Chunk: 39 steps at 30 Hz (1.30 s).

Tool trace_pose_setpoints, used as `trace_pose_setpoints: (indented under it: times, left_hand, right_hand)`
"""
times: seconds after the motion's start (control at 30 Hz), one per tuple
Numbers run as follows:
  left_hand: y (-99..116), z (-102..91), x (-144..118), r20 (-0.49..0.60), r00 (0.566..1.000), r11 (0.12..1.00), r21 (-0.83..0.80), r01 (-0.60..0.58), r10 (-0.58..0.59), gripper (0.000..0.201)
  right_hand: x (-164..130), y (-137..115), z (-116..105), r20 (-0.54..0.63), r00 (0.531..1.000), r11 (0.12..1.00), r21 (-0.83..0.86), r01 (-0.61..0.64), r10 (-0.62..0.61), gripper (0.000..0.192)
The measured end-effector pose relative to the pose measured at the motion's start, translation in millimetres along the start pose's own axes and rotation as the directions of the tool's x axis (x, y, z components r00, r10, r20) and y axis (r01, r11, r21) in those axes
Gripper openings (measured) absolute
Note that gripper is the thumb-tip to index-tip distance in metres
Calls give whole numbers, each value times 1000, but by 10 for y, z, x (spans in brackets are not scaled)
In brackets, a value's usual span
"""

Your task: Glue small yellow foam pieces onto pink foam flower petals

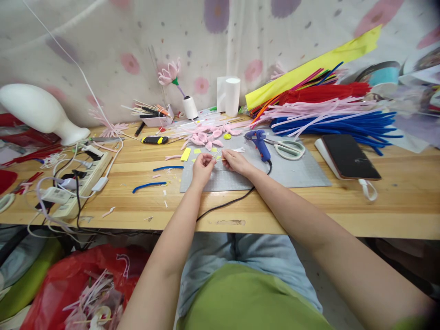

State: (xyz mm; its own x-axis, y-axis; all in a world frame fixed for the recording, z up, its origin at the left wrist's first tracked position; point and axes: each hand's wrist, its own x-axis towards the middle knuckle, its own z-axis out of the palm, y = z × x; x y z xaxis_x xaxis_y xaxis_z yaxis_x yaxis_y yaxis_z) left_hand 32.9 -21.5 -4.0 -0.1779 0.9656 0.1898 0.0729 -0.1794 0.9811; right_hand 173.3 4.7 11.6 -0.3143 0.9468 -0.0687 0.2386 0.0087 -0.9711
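Observation:
My left hand [202, 167] and my right hand [235, 162] meet over a grey work mat [295, 172] on the wooden table [395, 201]. Both pinch a thin stem with small white strands [237, 150] at its far end; the stem runs between the fingertips. Pink petal shapes [206, 136] and small yellow pieces [186, 154] lie just beyond my hands. A blue glue gun [259, 143] rests on the mat right of my right hand, its black cord running off the table edge.
Scissors [288, 149] lie by the glue gun. A phone [349, 156] sits at the right. Piles of pink, blue and red pipe cleaners [337, 117] fill the back right. A power strip [80, 181] with cables is at the left. Blue pipe cleaner pieces [149, 185] lie near the left hand.

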Motion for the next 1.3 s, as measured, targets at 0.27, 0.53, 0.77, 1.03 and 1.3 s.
trace_pose_setpoints:
  times: [0.27, 0.53, 0.77, 1.03, 1.3]
  left_hand:
    - [-6, -3, 4, -15, 1000, 1000, 0, -5, 5, 22]
    - [-9, -6, 4, 9, 1000, 1000, 7, 24, -24, 23]
    - [-19, -9, 8, 7, 1000, 999, 29, 15, -15, 20]
    - [55, -13, -76, 31, 974, 937, 268, -224, 224, 24]
    - [7, 18, -52, 62, 997, 947, 314, -62, 44, 4]
  right_hand:
    - [-15, 13, -20, 36, 999, 999, -48, 23, -21, 18]
    - [-17, 27, -50, 3, 986, 947, -277, 161, -166, 19]
    - [-2, 14, -39, -23, 983, 926, -341, 162, -180, 30]
    - [27, 63, -32, -1, 982, 950, -255, 180, -186, 35]
    - [0, 26, -16, 19, 993, 966, -230, 118, -117, 42]
